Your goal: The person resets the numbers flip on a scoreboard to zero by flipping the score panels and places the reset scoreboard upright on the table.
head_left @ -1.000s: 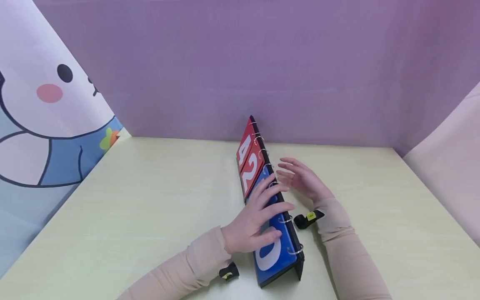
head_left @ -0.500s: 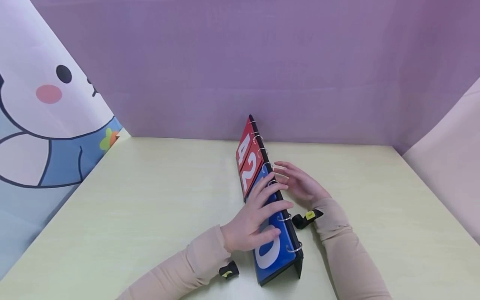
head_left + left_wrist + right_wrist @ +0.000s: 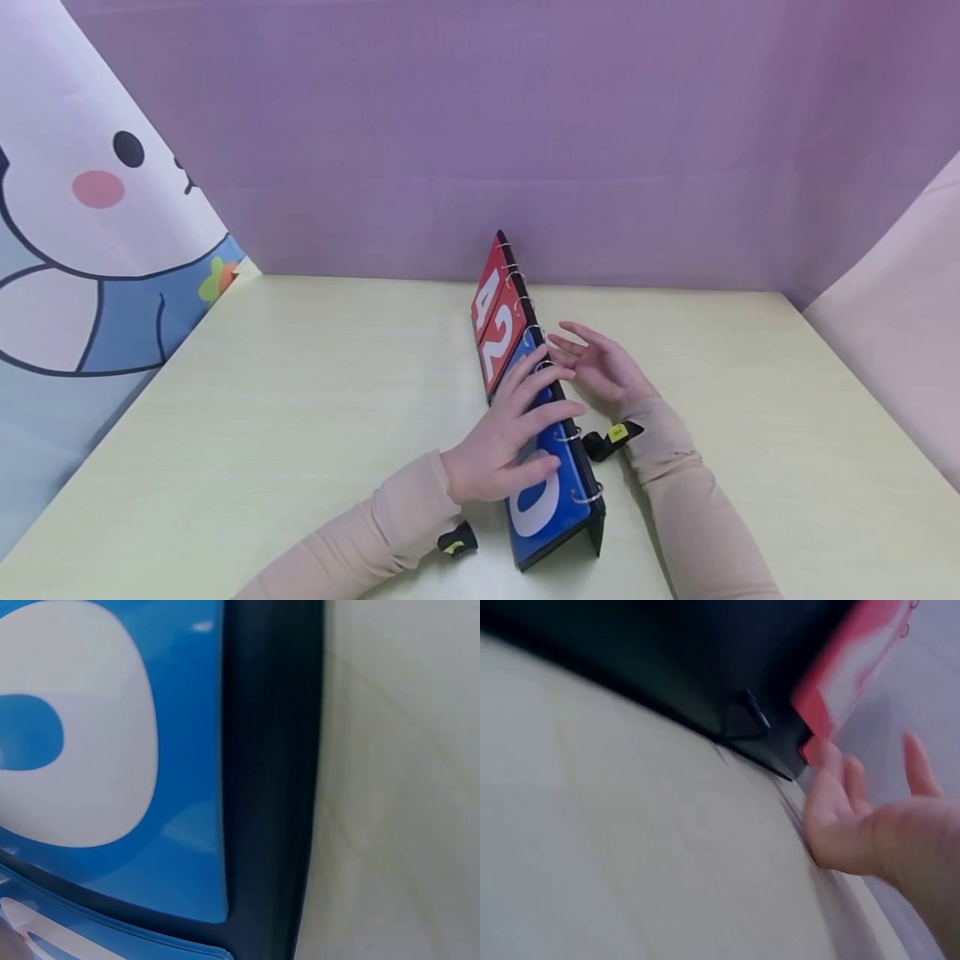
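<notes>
A flip scoreboard [image 3: 573, 475] stands like a tent on the table, with red cards reading 4 and 2 at its far end and blue cards nearer. My left hand [image 3: 510, 442] rests spread over the blue cards, fingers reaching toward the ringed top edge; it partly covers a white 0. In the left wrist view, a blue card [image 3: 187, 750] lies against the black board [image 3: 270, 750]. My right hand [image 3: 603, 371] is behind the board, fingers loosely bent. The right wrist view has its fingertips by a red card [image 3: 847, 682] hanging at the back; contact is unclear.
Pale wood-look table [image 3: 337, 375] surrounds the scoreboard. A purple cloth wall [image 3: 480, 142] rises behind its far end, and a cartoon-printed sheet [image 3: 75, 275] hangs at the left. A black cord [image 3: 742, 727] shows on the board's back.
My right hand has shifted slightly toward the scoreboard and its fingers have moved a little. The left hand stays on the blue cards.
</notes>
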`<state>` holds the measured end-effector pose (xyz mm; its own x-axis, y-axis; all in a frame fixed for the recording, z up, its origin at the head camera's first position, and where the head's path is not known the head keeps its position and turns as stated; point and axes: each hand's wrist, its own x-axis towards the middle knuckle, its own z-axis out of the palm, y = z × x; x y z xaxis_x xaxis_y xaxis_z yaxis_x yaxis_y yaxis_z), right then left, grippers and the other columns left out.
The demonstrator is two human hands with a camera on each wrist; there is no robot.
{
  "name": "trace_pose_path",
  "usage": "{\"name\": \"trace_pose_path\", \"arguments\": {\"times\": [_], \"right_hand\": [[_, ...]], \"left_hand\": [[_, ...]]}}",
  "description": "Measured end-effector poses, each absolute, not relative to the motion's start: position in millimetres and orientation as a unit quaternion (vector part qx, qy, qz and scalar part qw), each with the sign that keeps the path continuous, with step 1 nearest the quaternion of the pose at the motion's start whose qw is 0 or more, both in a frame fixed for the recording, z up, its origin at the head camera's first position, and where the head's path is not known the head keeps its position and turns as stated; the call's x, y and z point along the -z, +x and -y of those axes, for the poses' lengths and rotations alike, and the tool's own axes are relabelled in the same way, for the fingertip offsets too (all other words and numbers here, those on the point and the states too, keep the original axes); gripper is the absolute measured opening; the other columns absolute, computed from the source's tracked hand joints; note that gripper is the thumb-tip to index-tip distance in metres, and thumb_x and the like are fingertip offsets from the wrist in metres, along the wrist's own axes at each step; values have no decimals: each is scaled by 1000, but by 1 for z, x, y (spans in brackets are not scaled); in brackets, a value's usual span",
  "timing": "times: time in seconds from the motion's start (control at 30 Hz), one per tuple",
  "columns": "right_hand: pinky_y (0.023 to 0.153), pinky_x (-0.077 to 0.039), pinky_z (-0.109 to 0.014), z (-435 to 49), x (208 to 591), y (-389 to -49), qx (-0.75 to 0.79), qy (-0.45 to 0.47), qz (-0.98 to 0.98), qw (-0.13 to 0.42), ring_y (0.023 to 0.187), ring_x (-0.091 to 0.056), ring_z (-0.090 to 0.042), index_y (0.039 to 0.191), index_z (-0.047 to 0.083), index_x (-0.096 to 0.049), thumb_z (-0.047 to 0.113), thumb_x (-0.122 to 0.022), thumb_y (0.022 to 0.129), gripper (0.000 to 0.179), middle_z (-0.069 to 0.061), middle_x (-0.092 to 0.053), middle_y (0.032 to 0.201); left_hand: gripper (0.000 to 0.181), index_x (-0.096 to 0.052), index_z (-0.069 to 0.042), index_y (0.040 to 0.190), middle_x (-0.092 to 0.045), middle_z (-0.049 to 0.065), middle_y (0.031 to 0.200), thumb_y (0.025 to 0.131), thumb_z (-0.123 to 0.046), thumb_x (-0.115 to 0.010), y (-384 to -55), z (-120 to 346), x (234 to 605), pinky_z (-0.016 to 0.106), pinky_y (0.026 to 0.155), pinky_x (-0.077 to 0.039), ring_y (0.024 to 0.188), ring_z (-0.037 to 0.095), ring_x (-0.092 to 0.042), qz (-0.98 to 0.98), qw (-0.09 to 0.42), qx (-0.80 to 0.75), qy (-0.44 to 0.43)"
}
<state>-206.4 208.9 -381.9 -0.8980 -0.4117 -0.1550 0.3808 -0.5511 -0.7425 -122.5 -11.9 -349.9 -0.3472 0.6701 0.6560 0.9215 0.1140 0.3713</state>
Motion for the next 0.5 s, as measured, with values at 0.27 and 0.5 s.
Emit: {"name": "trace_pose_path", "arguments": {"times": [0.27, 0.5], "right_hand": [[96, -43, -28, -207, 383, -209, 943, 75, -255, 201, 110, -49, -19, 116, 13, -45, 16, -48, 99, 18, -9, -45, 118], [70, -54, -21, -209, 383, -208, 953, 89, -213, 198, 80, -62, -17, 115, 15, -35, 5, -42, 99, 20, -12, -56, 99]], "left_hand": [[56, -45, -17, 131, -28, 10, 149, 97, -54, -20, -122, 13, 349, 57, 115, -11, 145, 35, -5, 734, 156, 380, -541], [57, -44, -18, 132, -28, 9, 149, 97, -55, -19, -121, 14, 349, 58, 115, -12, 145, 35, -4, 741, 143, 377, -536]]}}
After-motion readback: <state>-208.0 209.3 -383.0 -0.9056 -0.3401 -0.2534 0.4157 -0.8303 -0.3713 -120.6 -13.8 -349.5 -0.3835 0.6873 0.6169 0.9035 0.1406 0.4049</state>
